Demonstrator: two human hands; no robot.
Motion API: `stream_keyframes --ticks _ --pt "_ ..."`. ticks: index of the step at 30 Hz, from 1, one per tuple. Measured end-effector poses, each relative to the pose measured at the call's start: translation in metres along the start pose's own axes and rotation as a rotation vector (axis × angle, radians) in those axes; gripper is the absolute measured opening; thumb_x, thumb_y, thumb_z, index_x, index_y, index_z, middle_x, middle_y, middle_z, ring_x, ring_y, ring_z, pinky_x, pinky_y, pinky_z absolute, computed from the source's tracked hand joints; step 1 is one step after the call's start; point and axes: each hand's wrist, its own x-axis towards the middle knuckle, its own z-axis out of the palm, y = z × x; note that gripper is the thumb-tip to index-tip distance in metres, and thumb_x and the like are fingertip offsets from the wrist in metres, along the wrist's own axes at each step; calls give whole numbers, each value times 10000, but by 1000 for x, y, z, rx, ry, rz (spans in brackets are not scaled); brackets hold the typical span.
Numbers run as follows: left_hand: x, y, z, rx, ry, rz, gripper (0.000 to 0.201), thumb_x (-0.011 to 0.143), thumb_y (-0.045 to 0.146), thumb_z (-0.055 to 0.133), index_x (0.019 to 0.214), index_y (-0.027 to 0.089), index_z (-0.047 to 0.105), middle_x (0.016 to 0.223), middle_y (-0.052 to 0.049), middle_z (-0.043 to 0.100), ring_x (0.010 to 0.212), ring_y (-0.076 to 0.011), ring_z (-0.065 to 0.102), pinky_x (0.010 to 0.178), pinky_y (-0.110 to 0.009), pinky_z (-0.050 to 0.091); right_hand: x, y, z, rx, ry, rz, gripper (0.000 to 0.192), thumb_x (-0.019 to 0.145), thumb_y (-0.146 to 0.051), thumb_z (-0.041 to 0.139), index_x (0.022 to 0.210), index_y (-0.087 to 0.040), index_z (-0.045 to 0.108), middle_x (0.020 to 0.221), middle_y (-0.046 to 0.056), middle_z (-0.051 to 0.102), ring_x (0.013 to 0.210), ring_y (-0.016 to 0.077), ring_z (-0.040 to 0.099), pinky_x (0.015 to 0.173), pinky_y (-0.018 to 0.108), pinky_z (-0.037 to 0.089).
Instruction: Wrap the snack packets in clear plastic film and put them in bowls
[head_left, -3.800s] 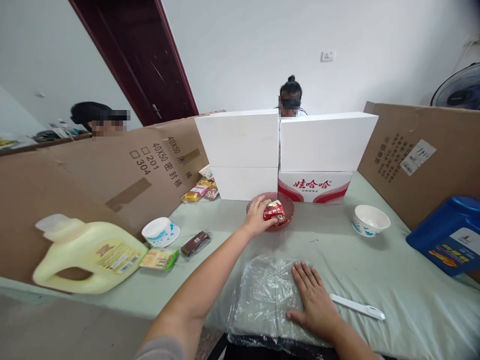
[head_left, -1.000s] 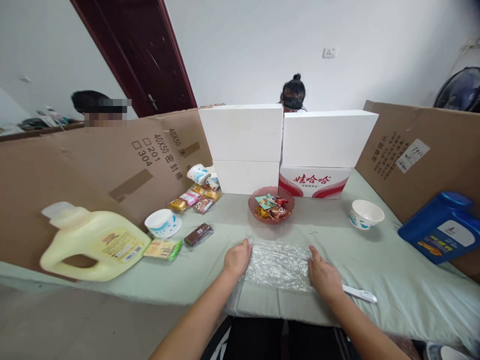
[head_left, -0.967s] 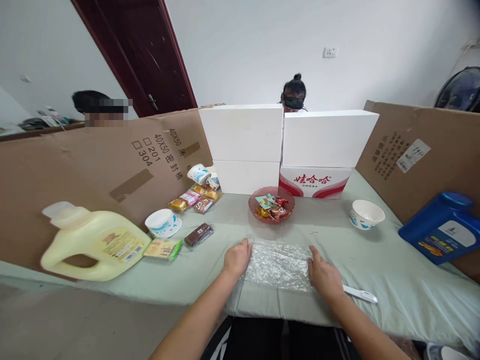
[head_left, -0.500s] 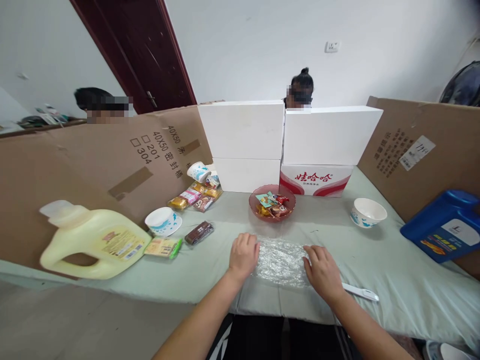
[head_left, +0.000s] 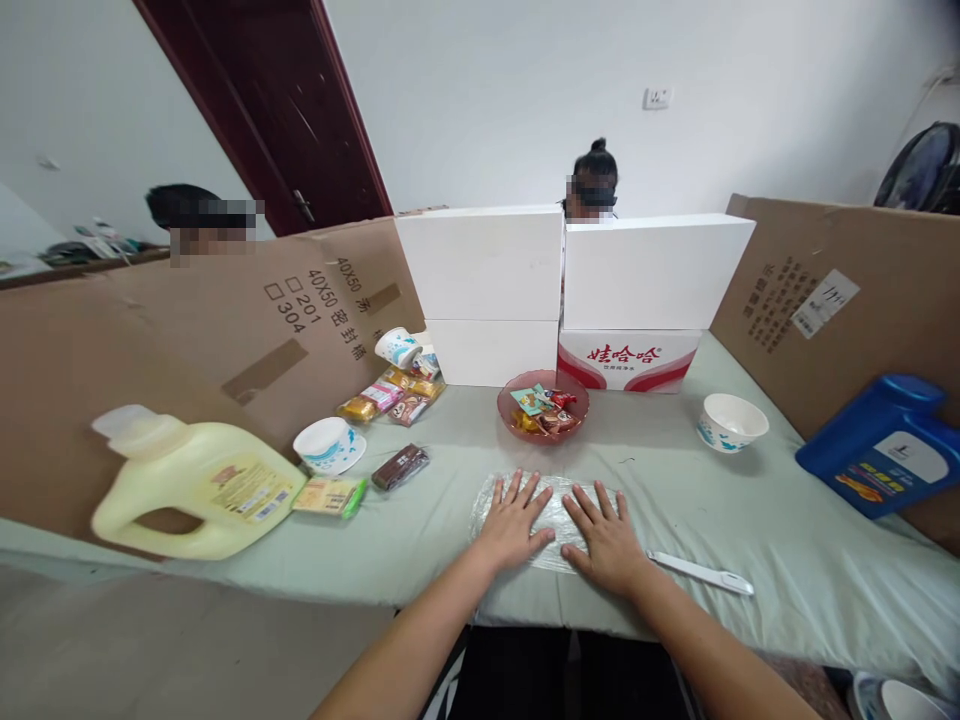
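— What have your hands got hold of?

— Nothing gripped. My left hand [head_left: 514, 520] and my right hand [head_left: 606, 530] both lie palm down, fingers spread and apart, pressed flat side by side on a sheet of clear plastic wrap [head_left: 555, 505]. The wrap sits on the pale green table cover [head_left: 420, 520], near the front edge, right in front of me.

— Can you see the whole sheet?

— No. My hands cover most of it; only a crinkled strip between them and a margin beyond my fingertips and at the left side show. Being transparent, its near edge is hard to trace, and I cannot tell how many layers it has.

— What lies around it?

— Just to the right of my right hand, a slim white tool [head_left: 701, 573], too thin to make out what it is. Beyond the wrap, a reddish bowl [head_left: 543, 410] with wrapped snacks in it; their labels are too small to read. Well to the right, a white paper bowl [head_left: 731, 422] and a blue jug [head_left: 885, 445], cut off by the frame edge. To the left, a pale yellow jug [head_left: 196, 482] on its side, another paper bowl [head_left: 328, 446], a dark brown bar [head_left: 400, 466] and a green-edged packet [head_left: 330, 495].

— And behind?

— White boxes [head_left: 570, 270] stacked at the back and cardboard panels [head_left: 225, 330] at the sides hide everything past them; only the tops of two people's heads show above.
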Motion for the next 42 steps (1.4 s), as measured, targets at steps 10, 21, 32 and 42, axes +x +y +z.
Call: stream_keyframes --ticks 10,21,32,42 --pt "-78 -57 -22 -71 227 102 402 878 368 542 1233 180 560 1374 -125 498 1355 -301 347 1102 -491 330 -68 35 -12 96 160 -204 591 856 -517 561 1369 -237 473 1476 81 407 1395 282 284 1117 470 288" --pt "-91 -58 -20 -79 375 299 218 887 97 417 925 187 612 997 -69 680 1026 -200 616 920 -364 506 -78 35 -10 187 305 -306 195 961 -226 433 991 -215 626 1127 61 668 1101 201 589 955 375 477" --pt "-79 -46 -31 -302 231 -115 189 932 226 343 930 216 532 763 2 635 691 -155 619 663 -256 462 -68 34 -16 325 257 65 245 982 -306 318 1002 -214 544 903 32 692 798 167 667 713 285 489" --pt "-37 -40 -9 17 143 -338 240 953 208 400 1141 197 548 1039 -71 693 849 -196 678 717 -271 464 -33 22 -7 -18 158 334 200 966 -214 366 1045 -182 548 931 82 692 738 195 683 562 263 385"
